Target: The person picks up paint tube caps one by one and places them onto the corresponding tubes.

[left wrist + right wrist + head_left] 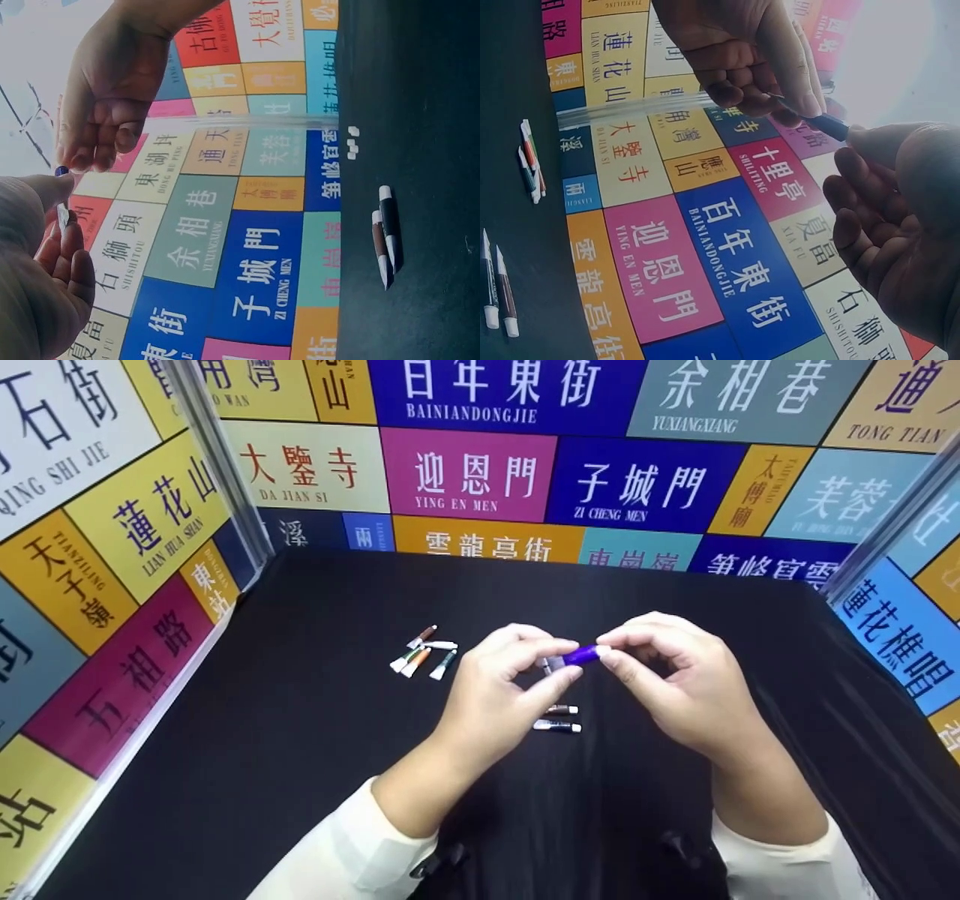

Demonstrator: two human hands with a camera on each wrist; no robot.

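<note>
Both hands are raised over the black table and meet at one small purple paint tube (580, 655). My left hand (495, 679) pinches its flat, silvery end between thumb and fingers. At the other end, my right hand (694, 682) grips the tube with thumb and forefinger, and the fingertips hide its tip. In the right wrist view the tube (826, 125) spans the short gap between the two hands. Beyond the left hand lie a dark brown tube (564, 709) and a black tube (556, 726), side by side with white caps on.
Left of the hands lies a loose group of several paint tubes, among them an orange tube (415, 661) and a brown-red tube (422, 637). Small white pieces (352, 142) sit on the table in the left wrist view. Printed wall panels (469, 472) enclose the black cloth (337, 607).
</note>
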